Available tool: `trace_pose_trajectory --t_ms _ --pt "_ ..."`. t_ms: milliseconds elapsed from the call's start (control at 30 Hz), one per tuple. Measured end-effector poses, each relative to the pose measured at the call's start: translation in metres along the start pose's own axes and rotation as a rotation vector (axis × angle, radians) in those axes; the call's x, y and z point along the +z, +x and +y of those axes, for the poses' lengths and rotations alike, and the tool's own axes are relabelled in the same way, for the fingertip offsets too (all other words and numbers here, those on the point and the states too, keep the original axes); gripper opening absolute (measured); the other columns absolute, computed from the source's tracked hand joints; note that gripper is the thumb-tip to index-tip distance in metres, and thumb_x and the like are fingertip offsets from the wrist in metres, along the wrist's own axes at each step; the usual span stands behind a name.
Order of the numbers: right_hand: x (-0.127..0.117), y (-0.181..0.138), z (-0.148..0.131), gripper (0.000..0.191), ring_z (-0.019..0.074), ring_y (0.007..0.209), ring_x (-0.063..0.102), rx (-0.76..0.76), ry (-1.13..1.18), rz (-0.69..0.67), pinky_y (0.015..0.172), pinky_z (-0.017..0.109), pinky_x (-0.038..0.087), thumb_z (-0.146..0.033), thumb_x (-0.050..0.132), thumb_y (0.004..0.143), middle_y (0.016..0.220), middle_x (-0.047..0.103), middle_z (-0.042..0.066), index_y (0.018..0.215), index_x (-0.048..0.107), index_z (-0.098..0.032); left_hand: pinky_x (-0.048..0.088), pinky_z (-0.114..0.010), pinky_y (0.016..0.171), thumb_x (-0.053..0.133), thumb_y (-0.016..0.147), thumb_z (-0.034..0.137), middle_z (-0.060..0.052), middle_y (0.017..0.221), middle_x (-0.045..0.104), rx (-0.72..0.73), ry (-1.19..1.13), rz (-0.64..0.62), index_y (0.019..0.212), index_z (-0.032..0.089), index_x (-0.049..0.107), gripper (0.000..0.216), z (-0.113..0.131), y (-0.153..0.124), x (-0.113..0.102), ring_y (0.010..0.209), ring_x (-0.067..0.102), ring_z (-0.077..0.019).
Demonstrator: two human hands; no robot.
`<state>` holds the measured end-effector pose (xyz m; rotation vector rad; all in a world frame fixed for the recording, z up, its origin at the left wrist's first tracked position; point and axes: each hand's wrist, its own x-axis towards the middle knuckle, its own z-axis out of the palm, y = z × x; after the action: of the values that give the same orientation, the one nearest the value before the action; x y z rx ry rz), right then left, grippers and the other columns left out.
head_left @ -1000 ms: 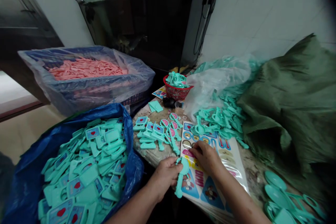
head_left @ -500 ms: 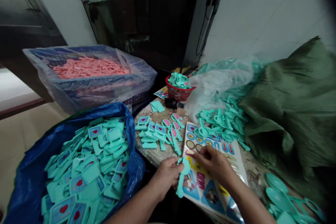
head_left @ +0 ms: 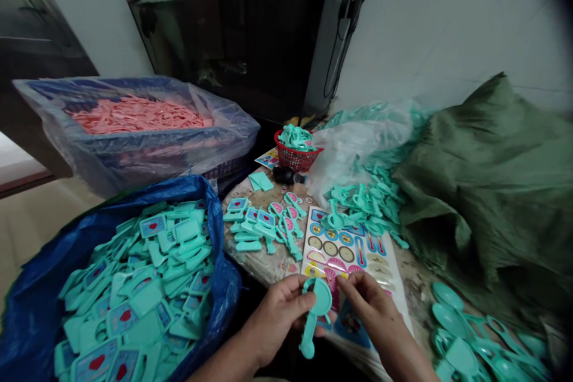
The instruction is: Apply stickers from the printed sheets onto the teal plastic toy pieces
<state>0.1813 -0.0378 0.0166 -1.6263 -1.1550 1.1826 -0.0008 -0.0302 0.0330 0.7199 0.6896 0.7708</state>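
Note:
My left hand (head_left: 284,316) grips a turquoise plastic toy piece (head_left: 316,310) with a round head and a short handle, held above the near edge of the table. Pinched at the fingertips of my right hand (head_left: 369,304) is a pink semicircular sticker (head_left: 330,278), close beside the round head. Beneath both hands lies a sticker sheet (head_left: 331,249) printed with circles, thermometers and pink slices; its near part is partly hidden by my hands. Several turquoise pieces with pink slice stickers (head_left: 290,224) rest to the left of the sheet.
A blue bag (head_left: 219,233) of turquoise pieces stands at left, with a plastic-lined basket (head_left: 224,137) of pink parts behind. On the table are a red basket (head_left: 298,158), loose turquoise pieces (head_left: 362,203) and more pieces (head_left: 465,334) at near right. A green sack (head_left: 483,161) bulges at right.
My right hand has come off the sheet toward the toy piece, with a pink sticker at its fingertips. The toy piece is turned slightly, and the whole view has shifted a little.

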Motion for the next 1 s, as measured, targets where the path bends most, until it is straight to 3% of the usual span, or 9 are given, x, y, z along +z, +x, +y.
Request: trace_pose_trajectory --t_ms 133,333,467,567,667,800,900,1000 --pt "0.009 -0.01 -0.002 0.031 0.0124 0.051 0.045 -0.103 -0.043 0.067 0.048 0.024 0.037 -0.053 0.052 0.079 0.059 0.046 -0.005 0.073 0.044 -0.023 0.052 -0.025 0.062 0.06 0.079 0.032 -0.008 0.087 0.066 0.015 -0.018 -0.03 0.099 0.014 0.061 0.027 0.005 -0.009 0.006 0.079 0.066 -0.0207" --pt "0.007 -0.02 -0.01 0.028 0.0172 0.057 0.052 -0.17 -0.409 0.152 0.053 0.029 0.04 -0.053 0.047 0.081 0.065 0.052 -0.002 0.079 0.044 -0.026 0.051 -0.023 0.06 0.06 0.079 0.031 -0.009 0.089 0.067 0.019 0.009 -0.037 0.099 0.014 0.061 0.027 0.007 -0.013 0.005 0.077 0.066 -0.0192" --pt "0.004 -0.023 -0.011 0.021 0.0214 0.077 0.057 -0.315 -0.585 0.141 0.069 0.034 0.043 -0.043 0.04 0.087 0.087 0.058 0.005 0.089 0.053 -0.026 0.051 -0.021 0.059 0.059 0.08 0.032 -0.009 0.089 0.067 0.031 0.045 -0.042 0.099 0.013 0.06 0.027 0.005 -0.015 0.005 0.075 0.067 -0.0184" --pt "0.004 -0.025 -0.01 0.026 0.0222 0.088 0.056 -0.36 -0.522 0.129 0.078 0.036 0.042 -0.036 0.035 0.089 0.096 0.057 0.007 0.1 0.056 -0.025 0.051 -0.02 0.058 0.058 0.081 0.031 -0.009 0.09 0.067 0.035 0.034 -0.031 0.101 0.012 0.059 0.027 0.004 -0.016 0.004 0.077 0.067 -0.0184" --pt "0.003 -0.028 -0.016 0.026 0.0217 0.094 0.053 -0.291 -0.324 0.091 0.081 0.033 0.041 -0.041 0.042 0.087 0.099 0.057 0.006 0.1 0.056 -0.023 0.051 -0.019 0.057 0.058 0.081 0.029 -0.009 0.091 0.067 0.016 -0.005 -0.003 0.103 0.012 0.058 0.028 0.004 -0.018 0.002 0.075 0.067 -0.0173" --pt "0.003 -0.032 -0.032 0.031 0.0158 0.073 0.048 -0.085 -0.044 -0.079 0.064 0.026 0.04 -0.05 0.049 0.082 0.075 0.053 0.0 0.076 0.054 -0.02 0.051 -0.019 0.056 0.056 0.083 0.028 -0.013 0.097 0.066 0.001 -0.022 -0.017 0.106 0.01 0.057 0.029 0.007 -0.019 0.0 0.073 0.066 -0.0161" --pt "0.005 -0.032 -0.036 0.038 0.0115 0.061 0.038 -0.038 0.034 -0.106 0.057 0.024 0.034 -0.053 0.057 0.076 0.061 0.042 -0.005 0.061 0.046 -0.019 0.051 -0.018 0.055 0.055 0.083 0.028 -0.012 0.095 0.066 -0.007 -0.033 -0.026 0.105 0.01 0.058 0.029 0.008 -0.02 0.001 0.073 0.066 -0.016" --pt "0.006 -0.032 -0.036 0.04 0.0107 0.059 0.036 -0.017 0.054 -0.134 0.057 0.024 0.032 -0.052 0.059 0.075 0.059 0.041 -0.005 0.059 0.044 -0.019 0.051 -0.018 0.055 0.055 0.083 0.028 -0.011 0.094 0.067 -0.016 -0.04 -0.02 0.105 0.011 0.059 0.028 0.009 -0.021 0.002 0.074 0.066 -0.0162"
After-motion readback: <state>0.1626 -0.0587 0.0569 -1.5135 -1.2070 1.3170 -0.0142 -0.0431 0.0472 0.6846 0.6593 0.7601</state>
